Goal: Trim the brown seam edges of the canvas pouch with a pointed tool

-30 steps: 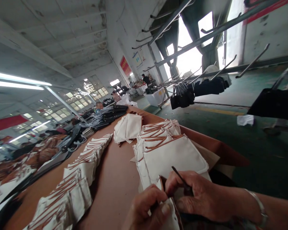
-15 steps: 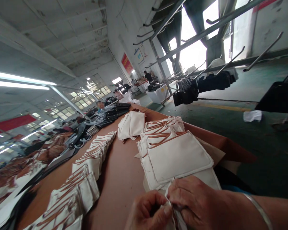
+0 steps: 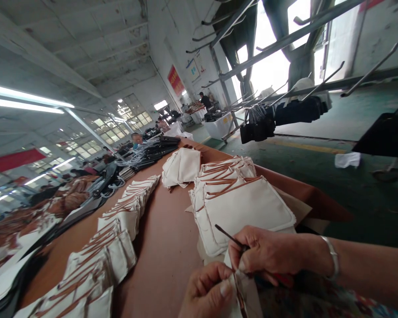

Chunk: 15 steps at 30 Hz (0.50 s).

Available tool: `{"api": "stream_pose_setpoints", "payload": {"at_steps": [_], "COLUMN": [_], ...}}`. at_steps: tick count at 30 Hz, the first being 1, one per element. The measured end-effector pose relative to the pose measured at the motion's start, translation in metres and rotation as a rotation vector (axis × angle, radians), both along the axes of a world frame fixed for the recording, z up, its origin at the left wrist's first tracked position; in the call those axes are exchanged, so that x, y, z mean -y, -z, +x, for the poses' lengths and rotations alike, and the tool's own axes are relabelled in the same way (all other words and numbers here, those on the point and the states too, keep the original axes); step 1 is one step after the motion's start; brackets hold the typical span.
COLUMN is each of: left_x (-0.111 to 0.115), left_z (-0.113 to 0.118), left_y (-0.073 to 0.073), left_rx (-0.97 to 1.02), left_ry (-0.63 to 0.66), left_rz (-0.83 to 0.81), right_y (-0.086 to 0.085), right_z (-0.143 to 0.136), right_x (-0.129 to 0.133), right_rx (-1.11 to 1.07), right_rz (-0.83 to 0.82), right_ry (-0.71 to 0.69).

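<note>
Long brown worktable [image 3: 162,247] runs away from me. On it, right: a fanned stack of cream pouches with tan trim [image 3: 239,203], on a cardboard sheet [image 3: 293,204]. Left: a long overlapping row of the same pouches [image 3: 119,234]. Farther off: a plain cream pile [image 3: 182,167], then black pieces with white cords [image 3: 154,152].

table: long brown worktop [image 3: 166,247] | left row: cream pouches with brown trim [image 3: 119,229] | middle: plain cream stack [image 3: 182,167] | far end: black bags [image 3: 159,150] | right: metal rack [image 3: 285,39] with dark bags [image 3: 257,128] hanging
</note>
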<state>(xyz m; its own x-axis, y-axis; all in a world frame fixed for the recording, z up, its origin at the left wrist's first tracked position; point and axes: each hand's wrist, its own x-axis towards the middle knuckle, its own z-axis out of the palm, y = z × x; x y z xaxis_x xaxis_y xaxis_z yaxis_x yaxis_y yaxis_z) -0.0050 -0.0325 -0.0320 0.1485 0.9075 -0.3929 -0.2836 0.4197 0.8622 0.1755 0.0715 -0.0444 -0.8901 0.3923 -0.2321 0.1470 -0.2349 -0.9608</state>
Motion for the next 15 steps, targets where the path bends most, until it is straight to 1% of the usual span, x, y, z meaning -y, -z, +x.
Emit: {"api": "stream_pose_setpoints", "payload": {"at_steps": [4,8,11,15], "left_x": [-0.006,-0.010,-0.011,-0.007], "left_z": [-0.003,-0.003,-0.001,0.001], "left_y": [-0.002,0.000,0.007,0.016], "left_rx": [-0.056,-0.089,-0.065,-0.062], "left_ry": [-0.023,-0.089,-0.132,-0.175], "left_rz": [-0.002,-0.015,-0.026,-0.025], "right_y": [-0.006,-0.005,-0.002,0.002], "right_z": [-0.002,-0.005,-0.005,-0.001], "right_x": [-0.001,-0.004,-0.007,-0.009], "right_rx": [0.044,0.039,0.003,-0.091], "right_rz": [0.142,0.219,0.222,0.129], "right_ry": [0.007,0.051,0.095,0.105]}}
